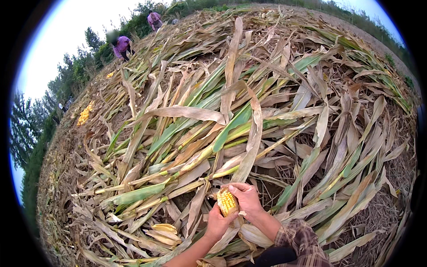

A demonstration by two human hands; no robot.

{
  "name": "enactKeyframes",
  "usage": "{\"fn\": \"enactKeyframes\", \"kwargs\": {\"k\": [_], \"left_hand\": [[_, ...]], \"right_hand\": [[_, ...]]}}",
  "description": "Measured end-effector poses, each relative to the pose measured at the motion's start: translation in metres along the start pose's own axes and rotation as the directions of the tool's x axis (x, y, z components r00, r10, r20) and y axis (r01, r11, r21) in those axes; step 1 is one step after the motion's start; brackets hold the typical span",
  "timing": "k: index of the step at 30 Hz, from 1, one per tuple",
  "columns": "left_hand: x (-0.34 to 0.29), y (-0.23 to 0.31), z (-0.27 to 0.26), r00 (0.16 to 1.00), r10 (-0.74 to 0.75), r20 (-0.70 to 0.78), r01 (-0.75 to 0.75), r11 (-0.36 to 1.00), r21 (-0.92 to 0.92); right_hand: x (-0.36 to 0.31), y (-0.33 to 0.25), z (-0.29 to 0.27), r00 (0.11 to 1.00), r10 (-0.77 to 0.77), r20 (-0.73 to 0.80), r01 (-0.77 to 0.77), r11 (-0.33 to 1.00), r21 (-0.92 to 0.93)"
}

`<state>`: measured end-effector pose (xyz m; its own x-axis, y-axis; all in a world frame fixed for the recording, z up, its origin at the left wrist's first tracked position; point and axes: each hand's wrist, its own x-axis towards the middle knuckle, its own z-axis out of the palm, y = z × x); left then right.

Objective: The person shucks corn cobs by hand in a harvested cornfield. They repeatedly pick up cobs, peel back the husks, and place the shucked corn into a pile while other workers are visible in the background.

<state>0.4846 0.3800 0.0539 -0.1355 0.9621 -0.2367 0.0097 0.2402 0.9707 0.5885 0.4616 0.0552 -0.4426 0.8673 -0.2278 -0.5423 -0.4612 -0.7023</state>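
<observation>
Between my two hands is an ear of corn, its yellow kernels bare and a tuft of brown silk or husk at its far end. My left hand is closed round the lower left side of the ear. From the right, my right hand grips its upper part, thumb near the tip. Pale husk hangs beside the ear, under my right hand. Dry corn stalks and leaves lie all around and beneath both hands.
Cut stalks, some still green, cover the ground in a thick layer. Pale husks lie left of my left arm. A heap of yellow ears sits at the far left. Two people in purplish tops are farther off, near trees.
</observation>
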Motion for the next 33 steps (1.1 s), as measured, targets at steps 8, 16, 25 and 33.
{"fn": "enactKeyframes", "kwargs": {"k": [8,16,25,33], "left_hand": [[0.007,0.02,0.013,0.97,0.099,-0.222,-0.066,0.987,0.148],[0.038,0.028,-0.032,0.882,-0.227,-0.413,0.092,0.943,-0.321],[0.024,0.035,-0.041,0.927,-0.14,-0.348,0.024,0.948,-0.317],[0.027,0.034,-0.049,0.92,-0.148,-0.363,-0.038,0.888,-0.458]], "right_hand": [[0.02,0.027,-0.023,0.99,0.073,-0.12,-0.023,0.927,0.375],[0.008,0.012,-0.024,0.983,0.164,0.081,-0.18,0.951,0.251],[-0.001,-0.023,-0.009,0.95,-0.084,0.301,0.175,0.941,-0.291],[-0.016,0.005,0.009,0.895,0.036,0.445,0.195,0.866,-0.46]]}}
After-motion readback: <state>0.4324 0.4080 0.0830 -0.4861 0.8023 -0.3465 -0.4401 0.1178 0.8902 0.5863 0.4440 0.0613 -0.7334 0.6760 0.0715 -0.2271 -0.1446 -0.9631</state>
